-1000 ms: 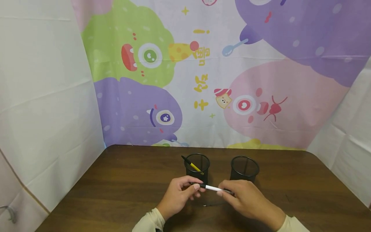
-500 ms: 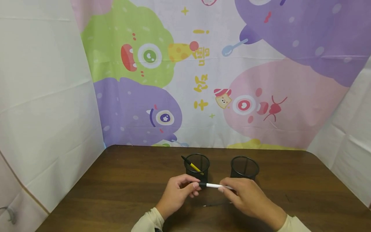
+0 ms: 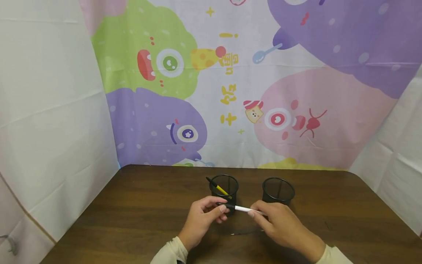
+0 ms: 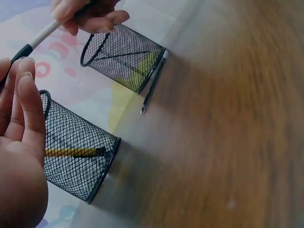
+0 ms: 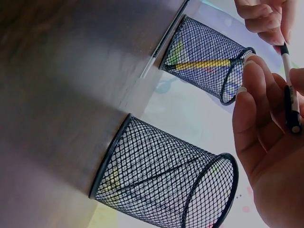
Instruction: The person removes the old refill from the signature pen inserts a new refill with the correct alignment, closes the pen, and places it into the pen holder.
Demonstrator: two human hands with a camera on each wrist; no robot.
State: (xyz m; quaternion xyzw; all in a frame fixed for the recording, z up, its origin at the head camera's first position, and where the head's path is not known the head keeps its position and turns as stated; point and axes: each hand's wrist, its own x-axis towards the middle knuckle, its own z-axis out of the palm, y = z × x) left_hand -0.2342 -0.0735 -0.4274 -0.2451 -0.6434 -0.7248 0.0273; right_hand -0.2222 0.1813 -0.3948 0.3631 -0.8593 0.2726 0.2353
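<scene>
A white pen with black ends (image 3: 242, 208) spans the gap between the two hands in the head view. The left hand (image 3: 204, 220) pinches its black grip end between thumb and fingers. The right hand (image 3: 283, 225) pinches the other part with thumb and forefinger; the right wrist view shows the black rear end (image 5: 292, 111) along its palm. Behind the left hand stands a black mesh pen cup (image 4: 78, 173) with a yellow pen with black ends (image 3: 220, 189) leaning inside. On the table below the hands lies a thin dark rod with a pale tip, like a pen refill (image 3: 244, 233).
A second black mesh pen cup (image 3: 293, 192) stands behind the right hand, with no pen visible inside. The brown wooden table (image 3: 148, 205) ends at a printed cartoon cloth (image 3: 230, 146), with white cloth (image 3: 56, 91) at the sides.
The white pen has risen slightly at its left end. Less of its rear end shows beyond the right fingers than a second ago. Both hands stay nearly in place.
</scene>
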